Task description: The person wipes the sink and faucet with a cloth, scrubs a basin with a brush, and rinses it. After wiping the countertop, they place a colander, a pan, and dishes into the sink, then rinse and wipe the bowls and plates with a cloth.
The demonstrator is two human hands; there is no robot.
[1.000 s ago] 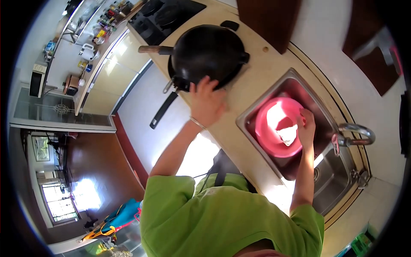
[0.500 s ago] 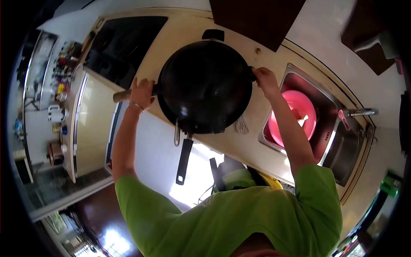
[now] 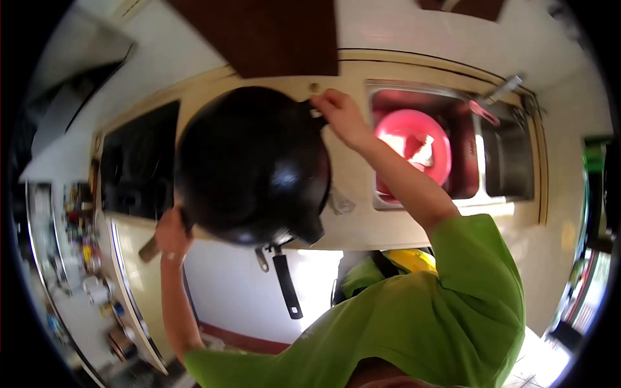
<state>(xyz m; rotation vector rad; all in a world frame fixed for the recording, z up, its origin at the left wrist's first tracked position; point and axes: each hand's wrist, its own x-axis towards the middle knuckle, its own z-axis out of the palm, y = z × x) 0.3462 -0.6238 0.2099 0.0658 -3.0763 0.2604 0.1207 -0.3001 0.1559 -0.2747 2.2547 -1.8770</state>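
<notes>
A big black wok (image 3: 252,161) is held in both hands over the counter, its dark round surface toward me. My left hand (image 3: 173,231) is closed around its long handle (image 3: 149,249), whose wooden end sticks out below the fist. My right hand (image 3: 337,113) grips the short side handle (image 3: 315,111) at the upper right. From beneath the wok a black pan handle (image 3: 286,284) and a smaller metal handle (image 3: 261,260) jut over the counter's front edge; the pans they belong to are hidden.
A pink basin (image 3: 441,152) with something pale in it sits in the sink (image 3: 479,197) on the right, below a tap (image 3: 504,89). The black cooktop (image 3: 139,161) lies left. A dark overhanging panel (image 3: 272,39) is above, and a bag (image 3: 369,275) is below the counter.
The wok has turned and looks larger, nearer to me, and has moved left in view with both hands still on it. The whole view has also rotated with my head.
</notes>
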